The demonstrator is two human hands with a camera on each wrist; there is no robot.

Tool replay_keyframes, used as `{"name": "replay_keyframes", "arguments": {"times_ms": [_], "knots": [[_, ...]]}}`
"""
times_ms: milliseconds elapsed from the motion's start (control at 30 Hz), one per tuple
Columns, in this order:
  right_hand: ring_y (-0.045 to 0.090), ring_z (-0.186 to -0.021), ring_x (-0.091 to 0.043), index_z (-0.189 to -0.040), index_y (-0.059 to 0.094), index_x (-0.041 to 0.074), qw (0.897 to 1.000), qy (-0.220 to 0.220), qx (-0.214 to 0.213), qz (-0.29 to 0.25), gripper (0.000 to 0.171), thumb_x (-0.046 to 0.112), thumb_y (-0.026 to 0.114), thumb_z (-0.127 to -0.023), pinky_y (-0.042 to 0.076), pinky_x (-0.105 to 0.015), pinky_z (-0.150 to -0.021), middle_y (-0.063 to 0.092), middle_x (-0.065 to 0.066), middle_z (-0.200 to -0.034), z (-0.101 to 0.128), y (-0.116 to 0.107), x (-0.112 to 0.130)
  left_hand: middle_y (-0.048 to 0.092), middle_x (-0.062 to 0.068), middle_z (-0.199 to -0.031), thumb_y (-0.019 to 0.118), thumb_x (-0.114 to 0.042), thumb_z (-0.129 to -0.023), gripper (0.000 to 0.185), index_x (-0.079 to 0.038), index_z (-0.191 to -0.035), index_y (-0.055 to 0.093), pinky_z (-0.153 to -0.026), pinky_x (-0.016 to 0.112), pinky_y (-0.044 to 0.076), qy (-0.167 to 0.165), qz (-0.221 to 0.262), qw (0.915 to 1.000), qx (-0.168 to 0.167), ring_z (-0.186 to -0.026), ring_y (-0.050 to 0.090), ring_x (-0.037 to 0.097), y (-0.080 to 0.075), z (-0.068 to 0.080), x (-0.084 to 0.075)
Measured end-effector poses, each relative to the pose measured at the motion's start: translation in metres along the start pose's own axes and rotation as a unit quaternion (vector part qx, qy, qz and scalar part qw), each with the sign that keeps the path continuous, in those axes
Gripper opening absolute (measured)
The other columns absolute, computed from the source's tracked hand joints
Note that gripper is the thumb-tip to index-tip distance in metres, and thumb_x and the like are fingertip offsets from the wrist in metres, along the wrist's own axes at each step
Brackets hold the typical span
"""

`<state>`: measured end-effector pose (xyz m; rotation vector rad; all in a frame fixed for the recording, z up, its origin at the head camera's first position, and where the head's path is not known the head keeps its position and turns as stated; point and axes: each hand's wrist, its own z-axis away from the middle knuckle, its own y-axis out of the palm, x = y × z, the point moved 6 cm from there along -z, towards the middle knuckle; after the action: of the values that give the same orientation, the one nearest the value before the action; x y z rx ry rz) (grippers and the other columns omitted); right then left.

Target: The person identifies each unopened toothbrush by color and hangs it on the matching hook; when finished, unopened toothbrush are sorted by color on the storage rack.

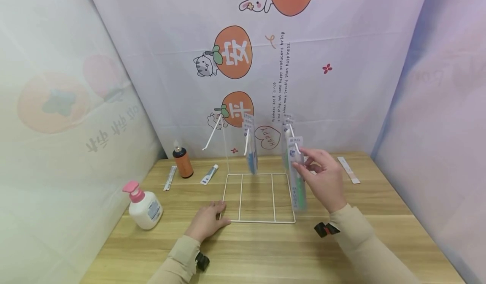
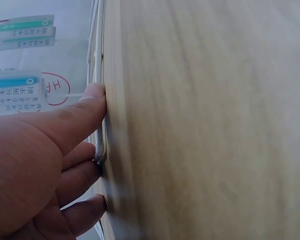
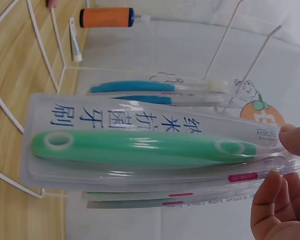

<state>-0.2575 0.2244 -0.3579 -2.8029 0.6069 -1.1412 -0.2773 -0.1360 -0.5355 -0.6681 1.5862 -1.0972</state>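
Pinching the top of a packaged green toothbrush (image 1: 298,178) between thumb and fingertips, my right hand (image 1: 323,178) holds it right of centre in the head view, up by a white hook (image 1: 293,138) of the wire rack (image 1: 258,197). The pack hangs down from my fingers, its lower end over the right edge of the rack's base grid. In the right wrist view the same green toothbrush (image 3: 140,148) fills the middle of the frame, with more green packs tucked just behind it and blue toothbrushes (image 3: 155,90) hanging farther back. In the head view those blue toothbrushes (image 1: 250,151) hang on the middle hook.

My left hand (image 1: 206,220) lies flat on the counter (image 1: 265,250) at lower centre, fingers straight and relaxed, gripping nothing; the fingertips (image 2: 92,97) touch the rack's front left corner wire.

Toward the left of the head view stand a white pump bottle with a pink top (image 1: 143,206) and, farther back, an orange bottle (image 1: 183,161), with a small tube (image 1: 209,174) beside it and a flat strip (image 1: 169,177) on its other side. Another flat strip (image 1: 348,170) lies at the right rear of the counter.
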Motion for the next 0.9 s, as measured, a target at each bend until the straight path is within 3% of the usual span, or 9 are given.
{"name": "replay_keyframes", "arguments": {"times_ms": [300, 567, 767, 900], "knots": [[0.064, -0.086, -0.022, -0.127, 0.079, 0.006, 0.999, -0.008, -0.044, 0.024, 0.043, 0.001, 0.091, -0.086, 0.056, -0.013, -0.072, 0.072, -0.014, -0.107, -0.024, 0.016, -0.034, 0.058, 0.017, -0.156, 0.081, -0.04, -0.098, 0.068, -0.001, -0.15, 0.063, -0.117, 0.066, 0.041, -0.001, 0.004, 1.0, -0.002, -0.145, 0.049, 0.052, 0.0, 0.001, 0.001], [0.064, -0.085, -0.022, -0.127, 0.078, 0.003, 0.997, -0.003, -0.071, 0.028, 0.043, 0.001, 0.091, -0.086, 0.054, -0.01, -0.07, 0.073, -0.017, -0.107, -0.037, 0.027, -0.05, 0.057, 0.015, -0.158, 0.081, -0.043, -0.098, 0.069, -0.003, -0.151, 0.062, -0.118, 0.067, 0.04, -0.003, -0.002, 1.0, 0.0, -0.146, 0.048, 0.051, 0.003, -0.001, 0.003], [0.066, -0.089, -0.015, -0.129, 0.078, 0.004, 0.997, 0.009, -0.078, 0.024, 0.045, -0.001, 0.09, -0.087, 0.058, -0.013, -0.074, 0.073, -0.015, -0.111, -0.042, 0.031, -0.055, 0.056, 0.015, -0.158, 0.08, -0.043, -0.098, 0.069, -0.003, -0.151, 0.062, -0.118, 0.067, 0.039, -0.008, 0.005, 1.0, 0.001, -0.147, 0.047, 0.051, 0.003, -0.001, 0.003], [0.068, -0.094, -0.017, -0.13, 0.077, 0.005, 0.997, 0.016, -0.079, 0.019, 0.044, 0.0, 0.089, -0.088, 0.058, -0.013, -0.076, 0.074, -0.015, -0.115, -0.044, 0.032, -0.056, 0.056, 0.015, -0.158, 0.081, -0.043, -0.098, 0.069, -0.003, -0.151, 0.062, -0.118, 0.067, 0.039, -0.007, 0.009, 0.9999, -0.001, -0.147, 0.047, 0.051, 0.002, 0.0, 0.003]]}}
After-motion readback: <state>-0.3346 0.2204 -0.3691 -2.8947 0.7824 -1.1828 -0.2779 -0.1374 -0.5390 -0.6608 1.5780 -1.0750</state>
